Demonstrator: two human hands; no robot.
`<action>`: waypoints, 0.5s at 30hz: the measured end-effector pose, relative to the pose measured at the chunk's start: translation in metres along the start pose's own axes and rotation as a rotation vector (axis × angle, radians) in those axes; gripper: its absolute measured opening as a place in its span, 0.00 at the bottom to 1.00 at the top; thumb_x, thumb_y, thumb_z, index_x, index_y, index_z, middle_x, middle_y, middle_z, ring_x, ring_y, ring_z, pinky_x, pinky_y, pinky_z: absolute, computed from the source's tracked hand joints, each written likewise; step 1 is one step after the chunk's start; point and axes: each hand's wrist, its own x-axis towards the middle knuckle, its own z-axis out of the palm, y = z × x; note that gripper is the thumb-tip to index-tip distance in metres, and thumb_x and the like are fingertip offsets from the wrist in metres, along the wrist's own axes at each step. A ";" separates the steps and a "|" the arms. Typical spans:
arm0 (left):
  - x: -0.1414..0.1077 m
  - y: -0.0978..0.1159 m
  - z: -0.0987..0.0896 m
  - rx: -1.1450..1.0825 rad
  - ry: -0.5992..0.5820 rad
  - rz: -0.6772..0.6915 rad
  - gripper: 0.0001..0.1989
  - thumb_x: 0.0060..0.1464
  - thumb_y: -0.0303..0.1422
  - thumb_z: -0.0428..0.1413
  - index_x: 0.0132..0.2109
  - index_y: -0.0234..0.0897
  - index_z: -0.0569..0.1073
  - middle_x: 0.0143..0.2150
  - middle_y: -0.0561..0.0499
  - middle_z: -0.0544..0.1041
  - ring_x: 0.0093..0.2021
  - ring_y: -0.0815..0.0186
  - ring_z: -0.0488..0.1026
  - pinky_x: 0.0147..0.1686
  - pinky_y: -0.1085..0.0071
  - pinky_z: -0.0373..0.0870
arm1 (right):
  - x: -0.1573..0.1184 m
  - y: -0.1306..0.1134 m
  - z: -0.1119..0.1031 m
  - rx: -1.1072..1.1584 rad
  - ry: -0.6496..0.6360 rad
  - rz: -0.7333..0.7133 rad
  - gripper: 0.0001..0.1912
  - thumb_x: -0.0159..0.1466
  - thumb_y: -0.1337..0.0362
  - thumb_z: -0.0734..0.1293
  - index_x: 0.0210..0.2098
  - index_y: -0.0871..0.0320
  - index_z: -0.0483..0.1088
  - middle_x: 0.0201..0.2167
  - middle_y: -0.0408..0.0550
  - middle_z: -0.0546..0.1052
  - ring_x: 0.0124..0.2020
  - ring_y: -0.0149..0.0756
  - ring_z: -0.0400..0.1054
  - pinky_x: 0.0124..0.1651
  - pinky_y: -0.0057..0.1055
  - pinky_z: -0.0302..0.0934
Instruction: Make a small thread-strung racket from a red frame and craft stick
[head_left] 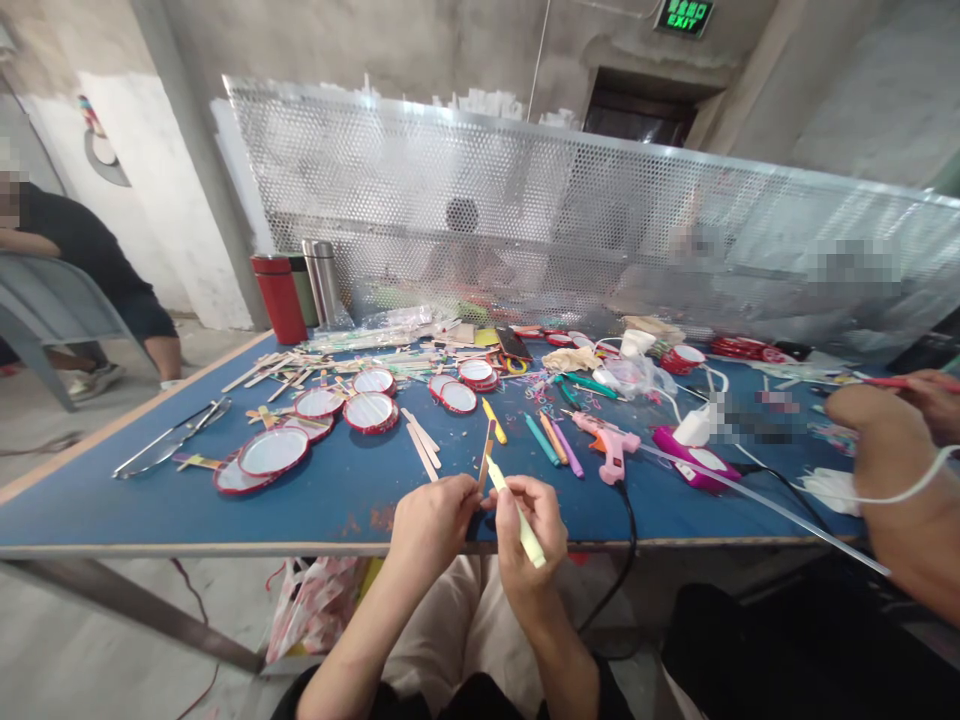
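Note:
My left hand (439, 518) is closed around the lower end of a wooden craft stick (487, 450), which stands tilted and shows purple and yellow colouring. In my right hand (532, 525) is a pale yellow marker (529, 530), its tip close to the stick; whether they touch I cannot tell. Just beyond lie a bright yellow marker (494, 420) and teal, orange and purple markers (553, 445). Bare craft sticks (421, 445) rest left of them. Round white discs with red rims (371, 411) are spread on the blue table (352, 510).
A pink glue gun (611, 447) with a black cord lies to the right, near a magenta device (694, 460). A co-worker's arm (900, 480) reaches in at the right edge. Flasks (279, 300) stand at the far left, before a perforated metal screen (480, 200).

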 end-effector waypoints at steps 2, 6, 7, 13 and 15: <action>0.000 0.000 0.000 0.003 0.013 0.004 0.13 0.63 0.36 0.46 0.35 0.42 0.73 0.36 0.52 0.81 0.37 0.64 0.77 0.28 0.72 0.54 | 0.001 -0.002 0.000 -0.011 -0.008 0.002 0.05 0.65 0.64 0.63 0.40 0.57 0.67 0.30 0.47 0.75 0.30 0.36 0.74 0.34 0.32 0.69; -0.001 0.002 -0.001 0.028 0.013 -0.002 0.12 0.63 0.36 0.47 0.35 0.42 0.73 0.36 0.51 0.81 0.37 0.63 0.78 0.27 0.72 0.53 | 0.002 -0.006 0.000 0.000 0.034 0.007 0.05 0.65 0.65 0.62 0.40 0.57 0.67 0.31 0.47 0.75 0.30 0.34 0.73 0.33 0.31 0.69; -0.001 0.002 -0.001 0.033 0.012 -0.005 0.11 0.63 0.36 0.48 0.36 0.42 0.73 0.36 0.51 0.81 0.38 0.63 0.78 0.27 0.72 0.53 | 0.003 -0.007 0.000 0.001 0.043 0.005 0.04 0.65 0.65 0.63 0.40 0.58 0.67 0.30 0.47 0.75 0.30 0.34 0.73 0.33 0.31 0.69; -0.001 0.003 -0.002 0.055 0.011 -0.013 0.11 0.63 0.36 0.47 0.36 0.42 0.73 0.37 0.51 0.82 0.39 0.62 0.78 0.28 0.72 0.54 | 0.003 -0.008 -0.001 0.009 0.033 -0.003 0.04 0.65 0.64 0.63 0.39 0.58 0.67 0.30 0.47 0.75 0.29 0.33 0.73 0.32 0.30 0.70; 0.000 0.003 -0.003 0.061 0.002 -0.026 0.12 0.63 0.37 0.47 0.37 0.42 0.73 0.37 0.51 0.82 0.39 0.62 0.78 0.28 0.72 0.55 | 0.003 -0.008 -0.001 0.018 0.026 0.008 0.05 0.66 0.64 0.62 0.39 0.58 0.67 0.30 0.46 0.74 0.29 0.33 0.73 0.32 0.30 0.70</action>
